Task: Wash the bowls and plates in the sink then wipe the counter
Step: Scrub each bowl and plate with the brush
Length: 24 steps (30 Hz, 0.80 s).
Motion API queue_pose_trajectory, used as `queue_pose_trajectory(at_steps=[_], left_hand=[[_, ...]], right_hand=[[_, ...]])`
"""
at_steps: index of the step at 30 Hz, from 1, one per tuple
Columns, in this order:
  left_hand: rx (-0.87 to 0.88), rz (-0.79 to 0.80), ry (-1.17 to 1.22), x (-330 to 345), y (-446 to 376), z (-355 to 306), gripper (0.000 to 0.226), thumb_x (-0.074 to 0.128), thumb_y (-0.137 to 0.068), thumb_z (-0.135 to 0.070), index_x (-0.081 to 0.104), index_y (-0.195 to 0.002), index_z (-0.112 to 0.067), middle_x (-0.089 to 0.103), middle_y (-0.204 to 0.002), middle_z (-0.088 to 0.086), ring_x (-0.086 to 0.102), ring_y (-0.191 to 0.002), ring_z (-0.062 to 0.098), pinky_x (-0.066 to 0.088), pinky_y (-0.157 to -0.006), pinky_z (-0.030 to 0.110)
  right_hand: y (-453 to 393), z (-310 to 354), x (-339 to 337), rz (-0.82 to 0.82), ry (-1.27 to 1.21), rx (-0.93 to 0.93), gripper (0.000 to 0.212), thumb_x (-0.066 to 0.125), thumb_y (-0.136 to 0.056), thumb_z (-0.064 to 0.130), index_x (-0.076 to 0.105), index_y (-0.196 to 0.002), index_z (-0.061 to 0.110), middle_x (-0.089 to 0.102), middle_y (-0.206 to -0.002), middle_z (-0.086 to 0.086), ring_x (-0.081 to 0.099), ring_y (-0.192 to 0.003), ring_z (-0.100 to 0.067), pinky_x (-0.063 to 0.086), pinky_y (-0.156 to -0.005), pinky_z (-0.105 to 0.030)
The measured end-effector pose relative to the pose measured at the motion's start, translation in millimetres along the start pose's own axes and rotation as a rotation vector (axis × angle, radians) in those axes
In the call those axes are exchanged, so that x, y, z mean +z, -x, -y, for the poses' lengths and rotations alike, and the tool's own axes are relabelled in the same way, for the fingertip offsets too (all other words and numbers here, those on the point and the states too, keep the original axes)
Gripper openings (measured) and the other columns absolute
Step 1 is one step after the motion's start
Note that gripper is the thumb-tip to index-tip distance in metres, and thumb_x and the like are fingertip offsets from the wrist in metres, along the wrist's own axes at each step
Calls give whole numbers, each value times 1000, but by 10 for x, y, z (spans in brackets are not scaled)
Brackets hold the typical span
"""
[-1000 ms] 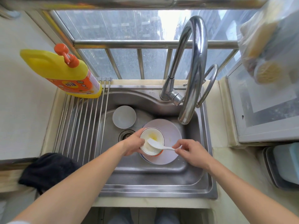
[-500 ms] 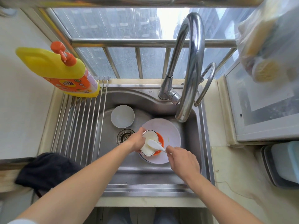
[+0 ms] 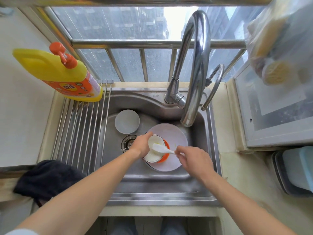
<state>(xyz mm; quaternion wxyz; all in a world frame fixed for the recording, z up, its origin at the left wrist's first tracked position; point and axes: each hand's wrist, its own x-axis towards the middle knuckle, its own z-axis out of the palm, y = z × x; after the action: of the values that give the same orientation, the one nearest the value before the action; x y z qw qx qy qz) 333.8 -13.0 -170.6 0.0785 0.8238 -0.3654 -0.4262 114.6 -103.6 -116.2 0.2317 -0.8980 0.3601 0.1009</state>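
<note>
An orange bowl with a white inside (image 3: 154,155) is tilted on its side over a white plate (image 3: 174,134) in the steel sink (image 3: 152,184). My left hand (image 3: 141,145) grips the bowl's left rim. My right hand (image 3: 194,161) pinches the handle of a white spoon (image 3: 161,148), whose head lies inside the bowl against yellowish residue. A second small white bowl (image 3: 127,121) sits upright at the back left of the sink, beside the drain (image 3: 127,142).
The tall curved faucet (image 3: 194,68) arches over the sink's right side, no water running. A yellow detergent bottle (image 3: 57,73) stands on the roll-up drying rack (image 3: 79,133) at left. A dark cloth (image 3: 47,178) lies at the rack's near end. A grey tray (image 3: 294,172) sits on the right counter.
My left hand has tipped the orange bowl from upright onto its side. My right hand has moved in closer with the spoon, which stays inside the bowl.
</note>
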Motion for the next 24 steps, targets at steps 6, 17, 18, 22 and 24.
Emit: queue_pose_trajectory(at_steps=[6, 17, 18, 22, 24], left_hand=[[69, 139, -172, -189, -41, -139, 61, 36, -88, 7, 50, -140, -23, 60, -130, 17, 58, -116, 37, 45, -86, 36], [-12, 109, 84, -94, -8, -85, 72, 32, -85, 11, 45, -146, -25, 56, -136, 15, 54, -121, 33, 46, -96, 34], [-27, 150, 83, -78, -5, -85, 70, 32, -85, 11, 45, -145, -24, 56, -134, 15, 54, -120, 34, 47, -93, 34], [-145, 305, 289, -90, 5, 34, 69, 24, -82, 8, 47, -135, -29, 57, -129, 14, 66, -106, 39, 59, -84, 48], [-236, 365, 482, -127, 42, 113, 67, 21, -82, 11, 46, -131, -26, 54, -129, 16, 68, -99, 43, 62, -72, 51]], right_hand=[[128, 40, 195, -38, 302, -308, 37, 81, -74, 22, 57, -100, 31, 50, -67, 3, 43, -44, -27, 24, -38, -32], [-30, 22, -92, 162, -119, 86, 7, 56, -100, 35, 63, -102, 33, 67, -83, 6, 62, -71, -20, 46, -58, -32], [-60, 17, -90, 95, 87, -17, 7, 54, -101, 35, 58, -106, 34, 66, -88, 5, 64, -75, -25, 45, -58, -33], [-56, -50, 33, -61, 351, -298, 43, 90, -63, 15, 61, -92, 27, 49, -62, 2, 49, -43, -25, 20, -41, -28], [-20, -118, 85, -113, 338, -273, 45, 90, -61, 11, 63, -94, 25, 46, -62, 2, 44, -39, -24, 17, -40, -26]])
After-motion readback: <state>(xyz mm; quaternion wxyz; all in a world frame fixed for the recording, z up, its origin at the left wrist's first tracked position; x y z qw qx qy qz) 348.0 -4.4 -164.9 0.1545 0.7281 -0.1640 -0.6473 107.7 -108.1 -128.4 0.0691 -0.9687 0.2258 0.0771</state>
